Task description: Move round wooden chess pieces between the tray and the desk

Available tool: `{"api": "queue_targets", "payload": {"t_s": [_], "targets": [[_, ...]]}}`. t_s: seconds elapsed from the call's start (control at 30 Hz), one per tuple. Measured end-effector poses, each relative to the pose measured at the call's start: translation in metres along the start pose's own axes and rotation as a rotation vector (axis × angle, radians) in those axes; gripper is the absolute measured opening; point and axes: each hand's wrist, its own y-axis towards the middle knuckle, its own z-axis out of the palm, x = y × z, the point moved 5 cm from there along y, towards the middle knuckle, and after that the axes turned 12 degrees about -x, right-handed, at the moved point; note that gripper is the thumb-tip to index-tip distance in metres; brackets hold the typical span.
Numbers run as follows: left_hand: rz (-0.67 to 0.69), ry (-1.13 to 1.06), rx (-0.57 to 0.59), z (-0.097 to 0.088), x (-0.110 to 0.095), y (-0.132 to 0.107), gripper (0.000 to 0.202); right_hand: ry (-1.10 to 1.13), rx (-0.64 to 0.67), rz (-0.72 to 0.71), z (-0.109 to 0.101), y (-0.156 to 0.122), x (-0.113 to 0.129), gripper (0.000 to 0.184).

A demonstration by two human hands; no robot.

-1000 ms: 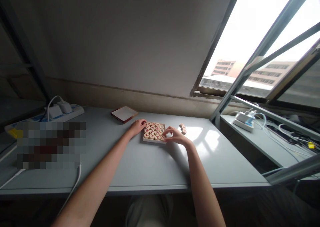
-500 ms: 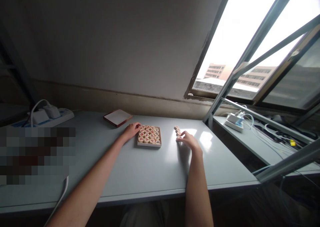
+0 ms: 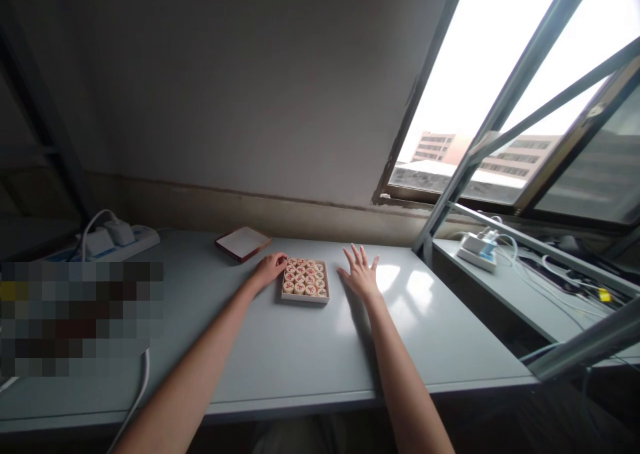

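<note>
Probably light but stiff, the shallow box (image 3: pixel 305 299) of round pieces (image 3: pixel 300 279) just below the frame's centre is best held by its side walls, where my left hand (image 3: pixel 271 269) curls, gripping or not I can't tell, while my right hand (image 3: pixel 361 278) splays wide.

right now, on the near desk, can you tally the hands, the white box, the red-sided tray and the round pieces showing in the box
White box: 1
Round pieces showing in it: 16
Red-sided tray: 1
Hands: 2 (left hand, right hand)
Total: 20
</note>
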Motion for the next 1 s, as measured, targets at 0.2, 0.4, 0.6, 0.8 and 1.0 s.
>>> {"api": "queue_targets", "payload": {"t_s": [0.2,0.4,0.6,0.8,1.0], "targets": [[-0.001,-0.012,-0.018,0.001,0.002,0.0,0.025,0.149,0.169,0.035,0.023,0.009,-0.026,0.044],[0.0,-0.007,-0.022,-0.001,0.0,-0.001,0.025,0.257,0.207,0.121,0.039,0.002,-0.07,0.047],[0.005,0.007,-0.03,0.001,0.002,0.0,0.025,0.053,0.14,0.309,0.03,-0.004,-0.096,0.04],[-0.004,0.028,-0.046,0.002,0.003,-0.001,0.024,0.225,-0.175,-0.088,-0.034,0.023,0.004,0.048],[0.007,0.022,-0.048,-0.001,-0.002,-0.003,0.023,0.464,0.138,-0.452,-0.033,0.03,0.087,0.028]]}}
